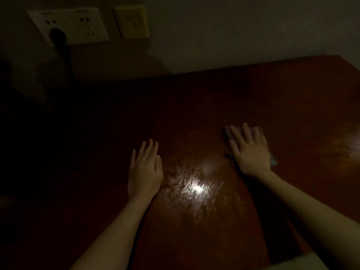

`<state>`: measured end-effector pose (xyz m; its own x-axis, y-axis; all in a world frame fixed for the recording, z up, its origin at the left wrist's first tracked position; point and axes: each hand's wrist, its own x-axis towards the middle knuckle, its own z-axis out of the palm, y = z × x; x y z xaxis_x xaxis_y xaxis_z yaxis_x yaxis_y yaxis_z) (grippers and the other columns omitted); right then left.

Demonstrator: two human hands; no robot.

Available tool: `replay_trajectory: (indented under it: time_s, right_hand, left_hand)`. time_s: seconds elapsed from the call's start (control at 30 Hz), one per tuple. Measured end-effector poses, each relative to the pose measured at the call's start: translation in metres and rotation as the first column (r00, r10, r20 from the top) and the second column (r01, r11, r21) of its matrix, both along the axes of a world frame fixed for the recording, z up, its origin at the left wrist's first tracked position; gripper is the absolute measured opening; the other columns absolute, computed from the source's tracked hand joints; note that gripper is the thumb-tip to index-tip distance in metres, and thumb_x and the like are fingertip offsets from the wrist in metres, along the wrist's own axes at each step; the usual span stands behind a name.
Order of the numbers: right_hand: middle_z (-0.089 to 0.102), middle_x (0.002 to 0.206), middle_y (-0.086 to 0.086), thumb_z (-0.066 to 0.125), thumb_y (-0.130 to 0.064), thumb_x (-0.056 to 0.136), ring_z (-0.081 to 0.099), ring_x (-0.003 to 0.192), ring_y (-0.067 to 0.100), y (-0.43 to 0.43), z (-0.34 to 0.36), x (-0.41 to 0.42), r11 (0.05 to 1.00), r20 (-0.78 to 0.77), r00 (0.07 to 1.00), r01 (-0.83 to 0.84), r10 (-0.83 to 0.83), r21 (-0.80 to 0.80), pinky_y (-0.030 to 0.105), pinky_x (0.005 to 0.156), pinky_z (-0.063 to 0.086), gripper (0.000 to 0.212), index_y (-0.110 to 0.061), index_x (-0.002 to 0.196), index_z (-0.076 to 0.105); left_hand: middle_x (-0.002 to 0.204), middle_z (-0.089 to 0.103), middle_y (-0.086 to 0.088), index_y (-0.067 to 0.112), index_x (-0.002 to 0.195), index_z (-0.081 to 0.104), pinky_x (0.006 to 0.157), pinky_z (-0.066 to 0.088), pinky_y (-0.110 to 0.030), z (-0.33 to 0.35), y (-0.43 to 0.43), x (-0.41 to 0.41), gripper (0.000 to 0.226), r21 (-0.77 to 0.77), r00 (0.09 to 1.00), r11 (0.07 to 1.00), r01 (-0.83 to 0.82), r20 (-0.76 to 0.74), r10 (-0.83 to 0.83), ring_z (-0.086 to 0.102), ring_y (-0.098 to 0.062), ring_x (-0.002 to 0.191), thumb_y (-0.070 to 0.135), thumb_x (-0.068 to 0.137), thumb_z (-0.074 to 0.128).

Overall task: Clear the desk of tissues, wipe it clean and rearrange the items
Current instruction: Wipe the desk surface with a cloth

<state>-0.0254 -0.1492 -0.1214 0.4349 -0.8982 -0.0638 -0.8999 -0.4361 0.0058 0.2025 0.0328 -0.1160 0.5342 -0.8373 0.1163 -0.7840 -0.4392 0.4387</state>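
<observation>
Head view: dim room, glossy reddish-brown wooden desk (pixel 214 98) streaked wet; left hand (pixel 145 170) flat, fingers released; right hand (pixel 251 152) presses grey-blue cloth (pixel 273 161); white wall socket panel (pixel 68 26), no legible writing.

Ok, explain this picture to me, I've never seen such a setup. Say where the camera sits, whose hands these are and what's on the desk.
No machine here: a camera worn on a person's head looks down at their own bare hands. The left hand lies flat on the dark wooden desk. The right hand presses flat on a bluish cloth, fingers straight, not gripping it. Between them, wet-looking streaks reflect a light. On the wall behind, a socket plate holds a black plug. The picture is dim.
</observation>
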Motion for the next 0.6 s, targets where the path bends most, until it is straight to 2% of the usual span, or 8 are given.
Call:
replay_trajectory:
  time_s: [0.07, 0.13, 0.23, 0.33, 0.4, 0.47, 0.53, 0.6]
  right_hand:
    - [-0.006, 0.161, 0.003, 0.003, -0.055, 0.098, -0.008, 0.147, 0.032, -0.012, 0.008, 0.005, 0.962, 0.064, 0.961, 0.265, -0.269, 0.059, 0.049, 0.119, -0.001, 0.057, -0.038, 0.151, -0.003]
    - [-0.009, 0.160, 0.005, 0.008, -0.052, 0.099, -0.012, 0.146, 0.033, -0.004, 0.016, 0.035, 0.933, 0.071, 0.933, 0.346, -0.354, 0.103, 0.049, 0.118, -0.005, 0.056, -0.036, 0.152, -0.003]
    - [-0.009, 0.160, 0.005, -0.006, -0.056, 0.093, -0.014, 0.145, 0.036, 0.023, 0.013, 0.071, 0.997, 0.073, 0.997, -0.028, 0.023, 0.076, 0.050, 0.117, -0.006, 0.060, -0.039, 0.151, -0.004]
    - [0.011, 0.160, 0.005, 0.001, -0.053, 0.099, 0.001, 0.146, 0.035, 0.060, 0.014, 0.057, 0.865, 0.061, 0.865, -0.500, 0.498, 0.032, 0.046, 0.115, 0.003, 0.054, -0.038, 0.151, 0.009]
    - [0.020, 0.158, 0.002, 0.012, -0.051, 0.102, 0.012, 0.146, 0.030, 0.067, 0.019, 0.020, 0.806, 0.041, 0.810, -0.586, 0.584, 0.082, 0.045, 0.114, 0.009, 0.050, -0.038, 0.150, 0.013]
    - [0.019, 0.158, 0.001, 0.006, -0.054, 0.100, 0.012, 0.146, 0.029, 0.048, 0.013, -0.028, 0.882, -0.008, 0.885, -0.464, 0.466, 0.077, 0.044, 0.115, 0.010, 0.052, -0.041, 0.150, 0.013]
    - [0.010, 0.160, 0.002, -0.011, -0.060, 0.093, 0.002, 0.147, 0.030, 0.014, 0.011, -0.070, 0.984, -0.035, 0.984, -0.173, 0.175, 0.051, 0.045, 0.118, 0.008, 0.061, -0.042, 0.150, 0.004]
    - [-0.002, 0.161, 0.004, -0.011, -0.059, 0.093, -0.004, 0.147, 0.031, -0.006, 0.017, -0.081, 0.984, -0.009, 0.988, 0.151, -0.151, 0.095, 0.047, 0.119, 0.005, 0.062, -0.039, 0.150, -0.003]
  left_hand:
    - [0.159, 0.021, 0.002, 0.017, 0.151, 0.028, 0.119, -0.007, -0.026, 0.000, -0.016, 0.001, 0.060, 0.002, 0.999, 0.999, 0.041, -0.007, -0.041, 0.002, -0.002, 0.144, 0.038, 0.097, 0.012]
    - [0.160, 0.019, 0.003, 0.018, 0.152, 0.026, 0.119, -0.009, -0.026, 0.000, -0.032, 0.004, 0.061, 0.019, 0.997, 0.996, 0.082, -0.006, -0.082, 0.000, -0.002, 0.145, 0.038, 0.097, 0.010]
    - [0.159, 0.021, 0.001, 0.017, 0.151, 0.027, 0.119, -0.007, -0.029, -0.003, -0.049, 0.004, 0.067, 0.026, 0.994, 0.994, 0.108, 0.006, -0.108, 0.005, -0.007, 0.147, 0.043, 0.094, 0.004]
    - [0.157, 0.028, -0.002, 0.013, 0.149, 0.033, 0.120, -0.001, -0.033, -0.004, -0.054, 0.003, 0.071, 0.026, 0.991, 0.992, 0.125, 0.035, -0.126, 0.013, -0.013, 0.148, 0.044, 0.093, 0.003]
    - [0.157, 0.029, -0.003, 0.012, 0.149, 0.033, 0.120, -0.001, -0.033, -0.004, -0.051, 0.001, 0.071, 0.036, 0.991, 0.991, 0.127, 0.040, -0.128, 0.014, -0.013, 0.148, 0.044, 0.093, 0.004]
    - [0.158, 0.026, -0.001, 0.013, 0.150, 0.031, 0.119, -0.006, -0.029, -0.003, -0.048, -0.007, 0.072, 0.048, 0.993, 0.993, 0.111, 0.021, -0.112, 0.009, -0.009, 0.147, 0.046, 0.092, 0.002]
    - [0.158, 0.023, 0.000, 0.014, 0.150, 0.029, 0.118, -0.010, -0.026, -0.001, -0.043, -0.025, 0.071, 0.043, 0.994, 0.993, 0.107, 0.001, -0.107, 0.004, -0.005, 0.145, 0.046, 0.092, 0.002]
    - [0.158, 0.023, 0.002, 0.015, 0.150, 0.030, 0.118, -0.011, -0.023, 0.000, -0.038, -0.048, 0.068, 0.023, 0.992, 0.992, 0.127, -0.018, -0.126, 0.004, -0.003, 0.145, 0.044, 0.093, 0.004]
